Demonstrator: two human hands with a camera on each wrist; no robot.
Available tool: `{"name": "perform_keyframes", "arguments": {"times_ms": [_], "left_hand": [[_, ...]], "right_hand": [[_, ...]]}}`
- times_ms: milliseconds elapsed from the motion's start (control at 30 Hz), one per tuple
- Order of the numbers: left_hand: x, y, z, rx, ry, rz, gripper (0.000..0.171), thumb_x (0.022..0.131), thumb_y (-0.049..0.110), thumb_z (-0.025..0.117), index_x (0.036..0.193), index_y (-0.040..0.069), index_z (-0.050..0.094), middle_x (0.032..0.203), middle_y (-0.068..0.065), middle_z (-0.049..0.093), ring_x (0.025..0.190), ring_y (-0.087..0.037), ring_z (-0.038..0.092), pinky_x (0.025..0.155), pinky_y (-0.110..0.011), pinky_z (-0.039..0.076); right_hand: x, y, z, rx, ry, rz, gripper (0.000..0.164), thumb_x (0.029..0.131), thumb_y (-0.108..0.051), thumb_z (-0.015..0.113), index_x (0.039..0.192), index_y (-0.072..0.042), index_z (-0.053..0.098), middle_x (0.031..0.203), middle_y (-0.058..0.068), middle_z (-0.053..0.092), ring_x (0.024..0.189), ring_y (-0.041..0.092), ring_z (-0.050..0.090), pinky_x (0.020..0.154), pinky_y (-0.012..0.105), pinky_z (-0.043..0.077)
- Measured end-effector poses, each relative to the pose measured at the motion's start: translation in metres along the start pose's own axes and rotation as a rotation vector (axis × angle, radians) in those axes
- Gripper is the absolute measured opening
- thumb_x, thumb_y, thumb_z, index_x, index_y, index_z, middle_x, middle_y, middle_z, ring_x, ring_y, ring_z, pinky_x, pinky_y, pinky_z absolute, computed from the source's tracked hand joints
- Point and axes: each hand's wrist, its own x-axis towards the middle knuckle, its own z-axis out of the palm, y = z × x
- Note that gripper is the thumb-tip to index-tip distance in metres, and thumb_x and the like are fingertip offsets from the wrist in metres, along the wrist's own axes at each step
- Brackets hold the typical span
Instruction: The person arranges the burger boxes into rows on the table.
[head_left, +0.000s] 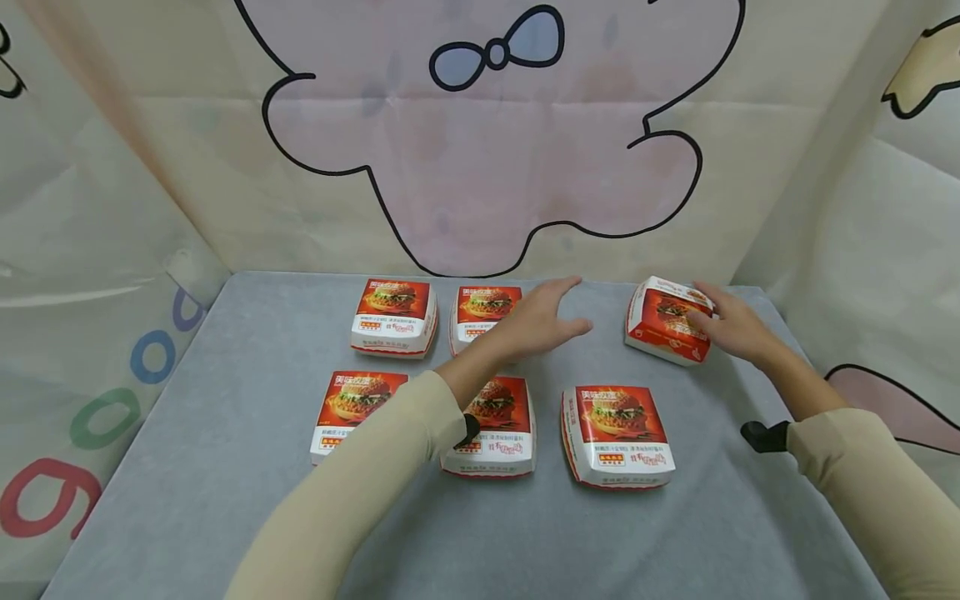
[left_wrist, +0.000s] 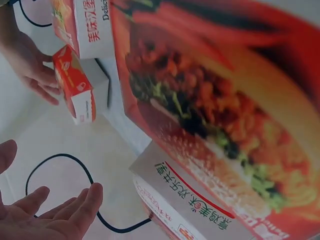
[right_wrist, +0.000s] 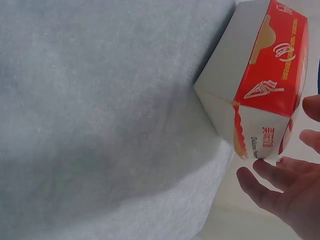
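Hamburger boxes printed with a burger picture lie on the grey cloth. At the back right, one hamburger box (head_left: 667, 321) sits turned at an angle, and my right hand (head_left: 735, 325) is at its right side. In the right wrist view, the fingertips (right_wrist: 262, 167) touch or nearly touch the corner of that box (right_wrist: 270, 60), not wrapped round it. My left hand (head_left: 536, 321) hovers with spread fingers beside the back middle box (head_left: 486, 307), holding nothing. My left forearm partly hides the front left box (head_left: 356, 400) and the front middle box (head_left: 498, 417).
Another box (head_left: 393, 317) stands at the back left, and one more (head_left: 618, 433) at the front right. A grey cloth (head_left: 720, 517) covers the table. Behind it hangs a printed sheet (head_left: 487, 150), with further sheets on both sides.
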Motion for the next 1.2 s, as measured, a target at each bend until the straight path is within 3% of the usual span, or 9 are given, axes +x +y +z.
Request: {"name": "perform_keyframes", "arguments": {"times_ms": [267,500,900,1200], "left_hand": [[0.012,0.001,0.000,-0.021,-0.058,-0.045,0.068,0.099,0.030,0.061,0.157,0.012,0.031,0.159,-0.005,0.034,0.147,-0.021,0.030,0.116,-0.038,0.030],[0.019,-0.001,0.006,0.033,-0.084,-0.051,0.068,0.099,0.029,0.061,0.157,0.011,0.030,0.159,-0.007,0.035,0.146,-0.022,0.031,0.116,-0.037,0.030],[0.019,-0.002,0.013,0.051,-0.145,-0.069,0.069,0.098,0.027,0.063,0.157,0.013,0.029,0.159,-0.008,0.035,0.146,-0.025,0.031,0.114,-0.040,0.033],[0.019,-0.005,0.018,0.123,-0.187,-0.058,0.068,0.098,0.026,0.063,0.156,0.009,0.032,0.156,-0.009,0.040,0.142,-0.022,0.037,0.110,-0.035,0.038]], "right_hand": [[0.004,-0.008,0.003,-0.016,-0.028,-0.027,0.070,0.105,-0.028,0.048,0.154,0.008,0.014,0.147,0.039,0.028,0.128,0.056,0.033,0.098,0.071,0.036],[0.007,-0.019,0.007,-0.023,-0.034,-0.050,0.069,0.104,-0.028,0.050,0.153,0.008,0.019,0.147,0.039,0.030,0.127,0.055,0.034,0.097,0.070,0.038],[0.013,-0.036,0.019,-0.022,-0.042,-0.109,0.062,0.102,-0.025,0.054,0.149,0.009,0.031,0.145,0.035,0.036,0.123,0.051,0.039,0.097,0.068,0.039],[0.011,-0.052,0.027,-0.015,-0.065,-0.133,0.061,0.101,-0.023,0.056,0.148,0.008,0.034,0.146,0.034,0.036,0.125,0.050,0.039,0.099,0.067,0.039]]}}
